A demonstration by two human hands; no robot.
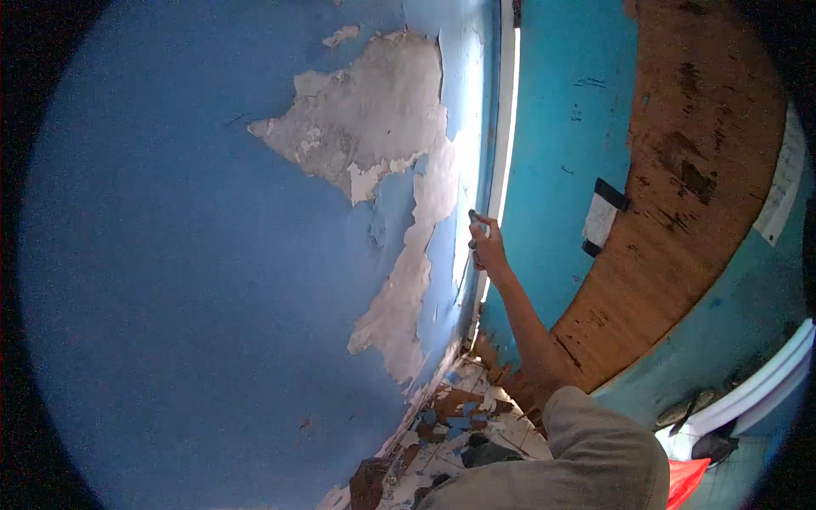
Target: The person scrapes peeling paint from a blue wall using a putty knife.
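My right hand (489,247), at the end of an outstretched arm, grips a small dark-ended hand tool (472,218) against or close to the blue painted wall (191,255), beside the bright gap at the door's edge. Glare hides the tool's far end, so its exact kind and whether it touches the wall cannot be told. Left of the hand, a large patch of bare grey plaster (376,102) with ragged paint edges runs down into a paler strip (398,299). My left hand is out of view.
A turquoise door (561,127) with a brown wooden panel (695,159) stands at the right; a taped paper (599,220) hangs on it. Paint flakes (459,421) litter the tiled floor near my feet. A red object (685,481) and dark footwear (692,408) lie lower right.
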